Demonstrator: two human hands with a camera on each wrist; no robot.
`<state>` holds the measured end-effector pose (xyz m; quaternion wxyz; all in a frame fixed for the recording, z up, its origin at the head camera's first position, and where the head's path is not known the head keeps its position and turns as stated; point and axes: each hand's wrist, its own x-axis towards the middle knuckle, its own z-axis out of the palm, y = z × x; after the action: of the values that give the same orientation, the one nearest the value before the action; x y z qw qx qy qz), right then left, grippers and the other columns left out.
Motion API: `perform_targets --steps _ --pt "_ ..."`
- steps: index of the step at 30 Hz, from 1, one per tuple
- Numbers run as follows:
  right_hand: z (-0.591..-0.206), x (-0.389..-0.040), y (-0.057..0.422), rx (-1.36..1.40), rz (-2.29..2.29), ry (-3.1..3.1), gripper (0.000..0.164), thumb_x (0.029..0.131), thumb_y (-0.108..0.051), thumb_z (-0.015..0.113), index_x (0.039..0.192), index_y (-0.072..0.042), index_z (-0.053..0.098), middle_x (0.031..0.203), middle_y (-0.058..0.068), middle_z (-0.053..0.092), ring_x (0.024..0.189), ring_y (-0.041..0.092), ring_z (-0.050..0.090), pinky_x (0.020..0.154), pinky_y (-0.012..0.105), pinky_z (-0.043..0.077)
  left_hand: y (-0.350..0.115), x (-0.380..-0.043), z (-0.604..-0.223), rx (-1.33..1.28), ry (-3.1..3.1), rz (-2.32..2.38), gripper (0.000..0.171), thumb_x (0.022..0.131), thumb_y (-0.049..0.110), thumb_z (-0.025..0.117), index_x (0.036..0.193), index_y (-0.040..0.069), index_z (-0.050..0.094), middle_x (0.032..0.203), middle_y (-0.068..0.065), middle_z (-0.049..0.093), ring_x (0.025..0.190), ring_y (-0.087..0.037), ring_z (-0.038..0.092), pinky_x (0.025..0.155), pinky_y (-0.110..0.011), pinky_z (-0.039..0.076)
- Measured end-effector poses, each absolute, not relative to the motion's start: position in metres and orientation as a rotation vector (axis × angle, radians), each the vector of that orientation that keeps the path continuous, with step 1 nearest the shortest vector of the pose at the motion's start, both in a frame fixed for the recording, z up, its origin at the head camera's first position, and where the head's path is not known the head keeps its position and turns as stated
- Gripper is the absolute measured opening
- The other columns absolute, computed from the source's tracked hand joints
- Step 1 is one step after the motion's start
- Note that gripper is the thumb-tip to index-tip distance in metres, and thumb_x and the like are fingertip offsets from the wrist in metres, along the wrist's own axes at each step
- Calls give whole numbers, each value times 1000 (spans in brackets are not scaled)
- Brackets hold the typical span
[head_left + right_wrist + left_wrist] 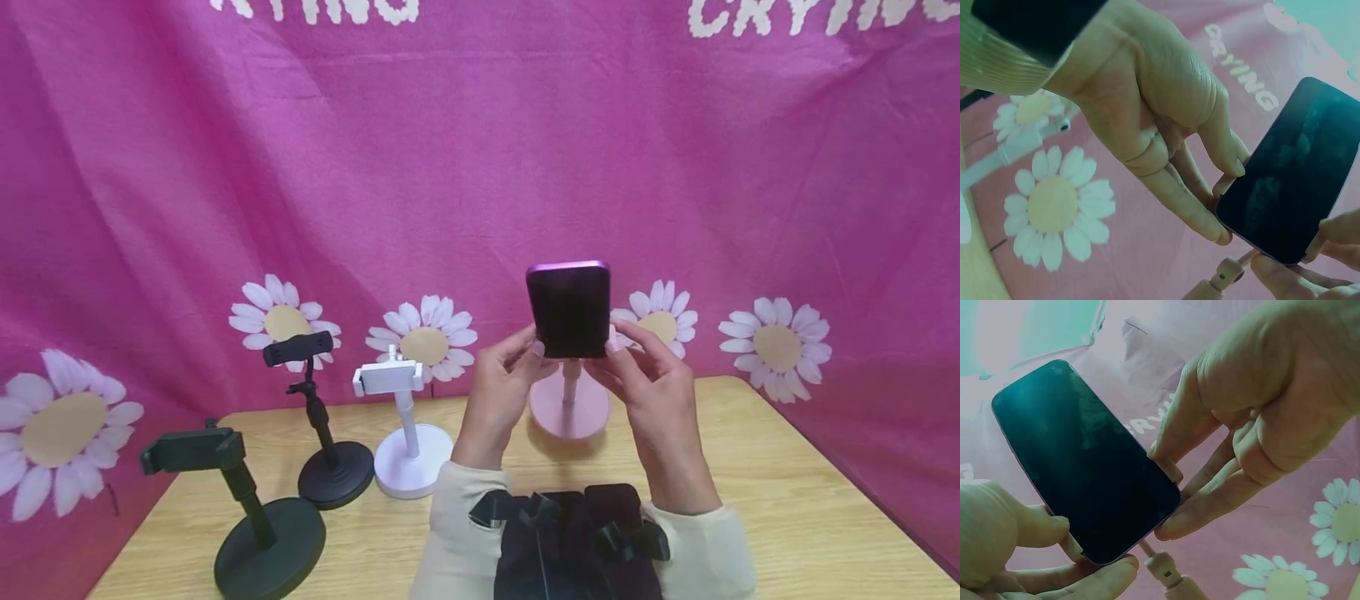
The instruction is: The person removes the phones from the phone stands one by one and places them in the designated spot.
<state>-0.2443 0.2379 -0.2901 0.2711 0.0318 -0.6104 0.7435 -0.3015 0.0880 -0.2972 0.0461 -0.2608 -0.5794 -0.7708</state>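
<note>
A dark-screened smartphone point(570, 308) with a purple edge stands upright in the clamp of a pink phone stand point(572, 408). At the phone's left lower side my left hand point(495, 392) pinches the clamp end, thumb in front and fingers behind. My right hand point(663, 400) grips the opposite clamp end the same way. In the left wrist view the clamp's pale ends point(1072, 547) hug the phone's edges, next to the thumbs. The pink stem's joint point(1229, 272) shows below the phone in the right wrist view. Most of the clamp is hidden behind the phone.
To the left stand a white phone stand point(412, 462), a black one point(335, 475) and a dark green-black one point(270, 550) nearer the front. The wooden table point(795, 500) backs onto a pink flowered cloth point(480, 167). Black straps point(491, 508) sit on both sleeves.
</note>
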Motion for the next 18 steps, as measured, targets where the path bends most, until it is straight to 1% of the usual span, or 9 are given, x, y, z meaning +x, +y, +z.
perform_targets --steps 2,6,9,11,13,16,18 --pt "-287 -240 232 126 1992 -1648 39 91 -15 66 130 -11 61 103 9 69 91 20 71 83 30 52 81 -296 -293 -790 -1774 -2337 35 96 6 57 131 2 58 116 -19 66 98 -35 68 90 -36 52" --pt "-280 -227 219 212 1985 -1661 38 91 -15 66 128 -10 61 107 12 69 92 24 70 84 32 52 60 -282 -286 -827 -1757 -2256 36 95 6 59 130 1 58 113 -21 67 97 -35 68 93 -35 50" --pt "-275 -217 210 250 1964 -1684 37 91 -17 67 127 -9 62 106 12 69 91 25 71 84 32 52 46 -269 -281 -868 -1746 -2187 36 94 4 60 130 -1 58 113 -21 67 98 -31 68 94 -34 49" --pt "-271 -210 206 273 1961 -1690 37 90 -16 68 126 -8 62 104 12 69 89 25 71 83 32 53 37 -261 -278 -875 -1762 -2134 36 94 5 61 129 0 59 113 -20 67 102 -26 67 95 -32 48" --pt "-268 -204 201 302 1968 -1695 37 90 -15 68 126 -6 62 103 13 69 88 26 71 83 33 53 28 -254 -275 -891 -1774 -2092 37 93 5 62 129 -1 58 114 -18 67 106 -23 65 95 -32 48" --pt "-265 -197 196 350 1965 -1731 37 90 -16 68 126 -6 62 103 13 70 88 27 71 83 33 53 15 -243 -271 -926 -1799 -2026 39 92 5 62 131 -1 57 118 -16 66 111 -21 63 97 -32 46" --pt "-264 -192 193 383 1962 -1754 38 91 -17 67 127 -6 62 104 13 70 89 27 71 82 33 53 7 -235 -269 -954 -1831 -1983 40 93 6 62 132 1 56 120 -13 66 112 -20 62 97 -32 46"
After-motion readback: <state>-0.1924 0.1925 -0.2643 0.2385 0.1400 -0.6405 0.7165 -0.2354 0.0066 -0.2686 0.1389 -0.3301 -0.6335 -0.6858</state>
